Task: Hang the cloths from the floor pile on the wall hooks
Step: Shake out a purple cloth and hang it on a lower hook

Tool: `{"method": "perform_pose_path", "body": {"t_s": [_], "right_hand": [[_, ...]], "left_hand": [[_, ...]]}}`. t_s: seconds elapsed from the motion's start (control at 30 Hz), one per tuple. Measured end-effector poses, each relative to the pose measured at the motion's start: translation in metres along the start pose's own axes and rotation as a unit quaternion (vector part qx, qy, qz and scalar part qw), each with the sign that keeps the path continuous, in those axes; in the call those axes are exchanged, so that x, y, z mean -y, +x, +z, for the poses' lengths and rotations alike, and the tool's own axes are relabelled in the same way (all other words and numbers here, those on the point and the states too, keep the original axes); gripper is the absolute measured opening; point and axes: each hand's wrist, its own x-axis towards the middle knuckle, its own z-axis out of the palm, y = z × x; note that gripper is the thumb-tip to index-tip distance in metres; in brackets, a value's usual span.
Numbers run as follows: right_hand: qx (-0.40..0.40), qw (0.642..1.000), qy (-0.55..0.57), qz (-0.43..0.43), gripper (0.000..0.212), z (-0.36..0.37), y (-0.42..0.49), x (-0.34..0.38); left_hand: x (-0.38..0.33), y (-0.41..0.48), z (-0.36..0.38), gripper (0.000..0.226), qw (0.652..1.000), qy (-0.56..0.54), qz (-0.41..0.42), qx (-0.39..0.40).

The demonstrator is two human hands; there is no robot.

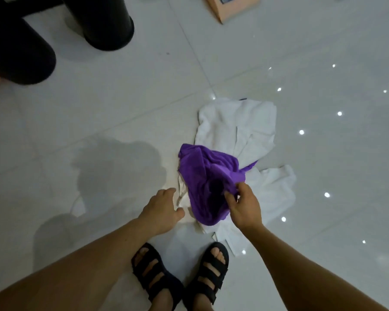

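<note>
two hands reach down over the glossy tiled floor [121, 108], where the cloths lie in a heap right in front of the person's feet. the right hand [245, 209] pinches the near edge of a purple cloth [208, 173] between thumb and curled fingers. that cloth is bunched up on top of the heap, and the fold by the fingers gapes into a dark hollow. the left hand [162, 209] holds nothing, its fingers loosely bent and relaxed, just beside the purple cloth's left side and over the edge of a cream cloth [184, 198] that shows from underneath. whether the fingertips touch that cloth cannot be told.

crumpled white cloths [236, 122] spread out beyond and to the right of the purple one, overlapping each other, with one corner running back toward the feet. both feet wear black strapped sandals [153, 277], set at the near end of the heap, and the right foot is just beside a white corner.

far from the heap, two thick black posts [108, 21] stand at the upper left, and part of a peach-coloured box [231, 10] sits at the top edge — its upper part is cut off by the frame. small bright spots of reflected light dot the tiles on the right.
</note>
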Motion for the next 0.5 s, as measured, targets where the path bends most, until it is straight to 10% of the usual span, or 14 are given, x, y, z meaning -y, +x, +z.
{"method": "perform_pose_path", "body": {"t_s": [0.17, 0.4, 0.5], "right_hand": [[-0.001, 0.986, 0.163, -0.04, 0.006, -0.085, -0.047, 0.124], [0.112, 0.926, 0.331, -0.14, 0.008, -0.204, -0.133, 0.32], [0.156, 0.911, 0.327, -0.195, 0.005, -0.243, -0.162, 0.38]], "left_hand": [[-0.067, -0.089, -0.11, 0.046, 0.986, -0.129, 0.094, -0.058], [-0.127, -0.227, -0.253, 0.095, 0.949, -0.237, 0.186, -0.098], [-0.14, -0.284, -0.305, 0.047, 0.94, -0.25, 0.196, -0.128]]}}
